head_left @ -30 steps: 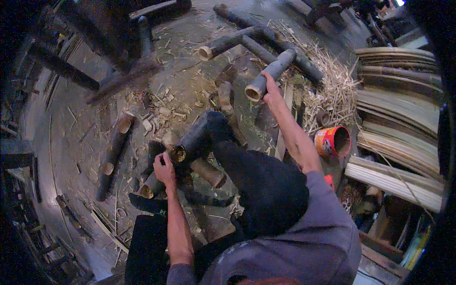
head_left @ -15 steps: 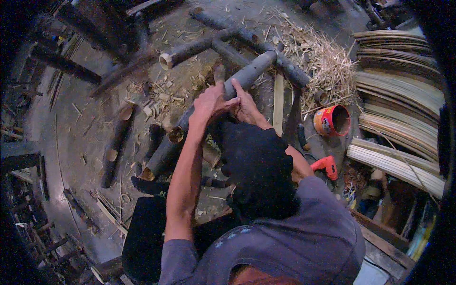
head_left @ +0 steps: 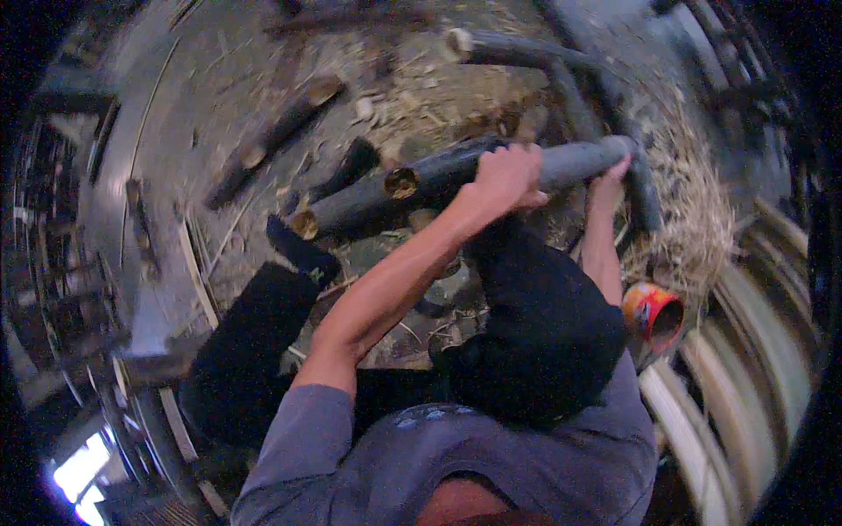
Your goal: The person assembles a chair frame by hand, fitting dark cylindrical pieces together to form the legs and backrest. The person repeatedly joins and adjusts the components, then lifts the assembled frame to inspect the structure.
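Note:
A thick, grey-black pole (head_left: pixel 579 162), seemingly bamboo, lies slantwise in front of me, with its hollow, pale-rimmed end toward the left. My left hand (head_left: pixel 510 175) is wrapped over its middle from above. Around the right end of the same pole my right hand (head_left: pixel 608 182) is closed, its thumb along the near side; motion blurs its fingers. Just beneath and left of the pole's hollow end, another dark pole (head_left: pixel 338 213) shows its cut end. My black-trousered knee (head_left: pixel 553 324) is raised below the pole, between my forearms.
Further dark poles (head_left: pixel 272 140) lie on the chip-strewn floor (head_left: pixel 386 96), one with a pale cut end (head_left: pixel 458 44) at the back. At right are a straw-like heap of shavings (head_left: pixel 688 193), a red-orange bucket (head_left: pixel 653 314) and bundles of long pale strips (head_left: pixel 737 342).
The view has turned, shifting the scene. My right hand has slid away from my left to the pole's right end; before, both hands were close together on its middle.

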A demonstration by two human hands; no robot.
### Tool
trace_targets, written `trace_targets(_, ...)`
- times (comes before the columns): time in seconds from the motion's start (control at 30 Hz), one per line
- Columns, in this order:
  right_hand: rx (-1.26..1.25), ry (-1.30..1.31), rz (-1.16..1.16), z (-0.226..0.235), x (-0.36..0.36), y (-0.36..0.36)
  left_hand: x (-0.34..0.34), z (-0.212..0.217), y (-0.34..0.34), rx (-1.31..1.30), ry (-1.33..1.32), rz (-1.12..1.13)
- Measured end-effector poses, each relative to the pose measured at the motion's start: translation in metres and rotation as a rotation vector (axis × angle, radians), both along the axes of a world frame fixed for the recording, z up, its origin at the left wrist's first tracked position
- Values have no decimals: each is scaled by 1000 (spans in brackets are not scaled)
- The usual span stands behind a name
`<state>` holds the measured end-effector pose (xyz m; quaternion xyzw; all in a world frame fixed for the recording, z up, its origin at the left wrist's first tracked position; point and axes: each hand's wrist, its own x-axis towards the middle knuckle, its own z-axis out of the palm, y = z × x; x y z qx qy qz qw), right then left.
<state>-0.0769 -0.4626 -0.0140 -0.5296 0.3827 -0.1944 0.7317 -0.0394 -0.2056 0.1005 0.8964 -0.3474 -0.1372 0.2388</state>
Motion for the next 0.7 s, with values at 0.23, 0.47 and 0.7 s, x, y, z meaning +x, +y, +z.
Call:
trace_targets(0.23,211,-353,-11,12,19,-26,5,-48,54,-261,107,-58)
trace_targets(0.47,220,-527,214,218,58,56,13,27,124,-689,782,50)
trace_targets(0.7,-281,-399,284,299,97,167,45,54,103,-747,-482,256)
